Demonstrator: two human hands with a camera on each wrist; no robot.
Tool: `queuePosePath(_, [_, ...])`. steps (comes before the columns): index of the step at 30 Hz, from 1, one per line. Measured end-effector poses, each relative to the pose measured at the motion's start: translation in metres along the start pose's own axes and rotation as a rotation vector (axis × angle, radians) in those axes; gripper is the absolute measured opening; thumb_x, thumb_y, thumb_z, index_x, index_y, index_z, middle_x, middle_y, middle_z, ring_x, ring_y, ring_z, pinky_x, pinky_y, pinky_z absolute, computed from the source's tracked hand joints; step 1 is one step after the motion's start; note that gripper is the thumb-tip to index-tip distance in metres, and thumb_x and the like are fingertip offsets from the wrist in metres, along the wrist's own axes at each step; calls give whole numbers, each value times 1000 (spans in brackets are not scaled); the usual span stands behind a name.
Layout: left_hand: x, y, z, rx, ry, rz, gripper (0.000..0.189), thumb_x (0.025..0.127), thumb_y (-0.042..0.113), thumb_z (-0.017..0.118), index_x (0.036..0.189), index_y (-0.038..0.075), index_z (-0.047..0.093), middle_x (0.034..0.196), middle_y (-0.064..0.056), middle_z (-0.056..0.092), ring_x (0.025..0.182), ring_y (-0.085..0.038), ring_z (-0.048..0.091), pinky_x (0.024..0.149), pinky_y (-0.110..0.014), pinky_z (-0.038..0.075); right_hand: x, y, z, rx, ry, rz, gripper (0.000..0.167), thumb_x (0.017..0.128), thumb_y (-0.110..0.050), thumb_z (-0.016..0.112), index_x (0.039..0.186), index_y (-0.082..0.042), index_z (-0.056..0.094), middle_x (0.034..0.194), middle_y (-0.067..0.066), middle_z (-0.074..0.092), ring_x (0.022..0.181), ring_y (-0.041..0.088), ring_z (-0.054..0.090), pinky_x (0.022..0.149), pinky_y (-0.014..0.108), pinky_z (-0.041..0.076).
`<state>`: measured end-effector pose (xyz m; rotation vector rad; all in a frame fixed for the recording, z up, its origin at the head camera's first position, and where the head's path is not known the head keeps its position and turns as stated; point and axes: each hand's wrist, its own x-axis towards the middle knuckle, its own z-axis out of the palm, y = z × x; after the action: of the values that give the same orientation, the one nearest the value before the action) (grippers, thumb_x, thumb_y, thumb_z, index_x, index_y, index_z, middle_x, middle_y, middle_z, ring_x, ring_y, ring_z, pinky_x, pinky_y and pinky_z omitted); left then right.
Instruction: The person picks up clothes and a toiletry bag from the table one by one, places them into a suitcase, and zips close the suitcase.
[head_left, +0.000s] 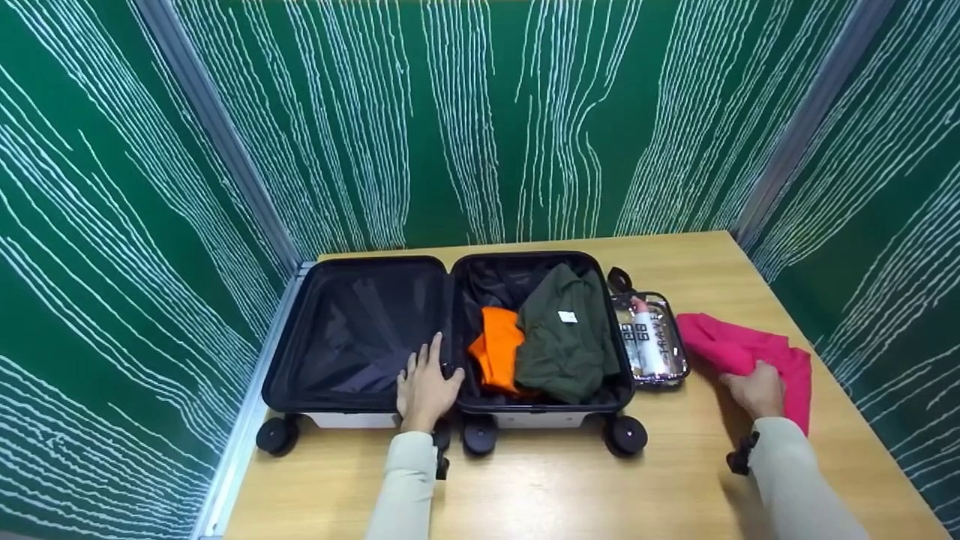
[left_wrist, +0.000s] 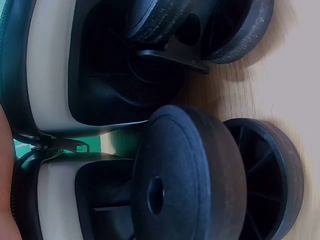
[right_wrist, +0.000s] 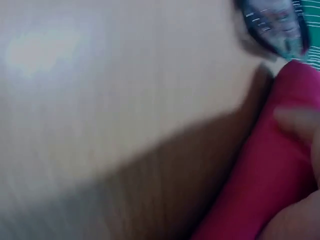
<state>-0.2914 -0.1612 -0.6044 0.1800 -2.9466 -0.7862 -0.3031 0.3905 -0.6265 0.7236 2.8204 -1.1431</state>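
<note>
An open suitcase lies flat, its two black-lined halves side by side. My left hand rests with fingers spread at the front edge of its left half, beside the hinge. At the right, my right hand grips a folded pink garment; in the right wrist view the thumb lies over the pink cloth. Inside the suitcase's right half are an orange cloth and a dark green garment with a white label. The left wrist view shows the suitcase's black wheels and zipper edge.
A clear toiletry pouch with a black trim, holding a white bottle, stands against the suitcase's right side. Several wheels stick out at the front, such as the right one. Green walls with white lines surround the wooden table.
</note>
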Motion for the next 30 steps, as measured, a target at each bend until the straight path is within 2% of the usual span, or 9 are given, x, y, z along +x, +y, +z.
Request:
queuePosePath(2, [0, 0, 0, 4, -4, -1, 79, 93, 48, 65, 161, 31, 30, 162, -12, 42, 152, -40, 35, 120, -67, 26, -2, -4, -1, 4, 50, 0, 54, 94, -25, 69, 122, 18, 53, 109, 34, 58, 105, 46, 51, 91, 53, 47])
queuePosePath(4, [0, 0, 0, 6, -7, -3, 79, 93, 48, 64, 162, 32, 30, 162, -12, 42, 152, -40, 35, 120, -66, 26, -3, -8, -2, 13, 84, 17, 46, 95, -29, 68, 112, 13, 58, 95, 27, 60, 96, 40, 52, 81, 47, 44])
queuePosePath(5, [0, 0, 0, 8, -10, -5, 79, 93, 49, 64, 162, 32, 29, 162, -12, 42, 152, -40, 35, 120, -66, 26, -4, -10, -3, 12, 89, 27, 47, 95, -31, 68, 112, 12, 59, 94, 26, 60, 95, 39, 52, 79, 45, 43])
queuePosePath(8, [1, 0, 0, 17, -12, -11, 79, 93, 50, 63, 162, 33, 29, 162, -11, 42, 152, -39, 35, 120, -65, 27, -5, -16, -7, -7, 75, 47, 57, 96, -35, 66, 127, 12, 56, 108, 30, 61, 102, 42, 52, 86, 52, 46])
queuePosePath(11, [1, -1, 1, 21, -9, -11, 79, 92, 50, 63, 161, 33, 29, 162, -11, 43, 152, -39, 35, 120, -65, 27, -7, -21, -12, -47, 43, 42, 64, 97, -33, 64, 139, 12, 47, 124, 36, 55, 108, 46, 51, 93, 59, 46])
queuePosePath(16, [2, -1, 0, 23, -2, -11, 79, 92, 49, 64, 161, 33, 30, 162, -11, 43, 151, -39, 36, 120, -65, 27, -5, -25, -18, -110, 38, -18, 53, 97, -26, 64, 135, 8, 48, 121, 34, 58, 101, 46, 54, 85, 58, 48])
queuePosePath(23, [0, -1, 0, 25, -14, -8, 80, 92, 50, 63, 162, 33, 28, 162, -11, 43, 152, -38, 35, 120, -65, 27, -3, -33, -24, -117, 101, -63, 36, 97, -19, 62, 121, 6, 56, 113, 31, 62, 97, 45, 55, 83, 58, 45])
queuePosePath(25, [0, -1, 0, 25, -21, -8, 80, 93, 51, 63, 162, 33, 28, 163, -10, 42, 152, -38, 35, 120, -65, 27, -3, -36, -26, -114, 110, -60, 36, 98, -19, 62, 122, 6, 55, 116, 32, 61, 98, 46, 55, 85, 61, 45])
queuePosePath(30, [0, -1, -1, 21, -29, -10, 79, 94, 51, 61, 162, 34, 26, 164, -10, 40, 153, -38, 33, 121, -64, 25, -5, -45, -32, -68, 111, -56, 45, 98, -15, 59, 136, 8, 48, 133, 36, 55, 110, 51, 51, 101, 71, 42])
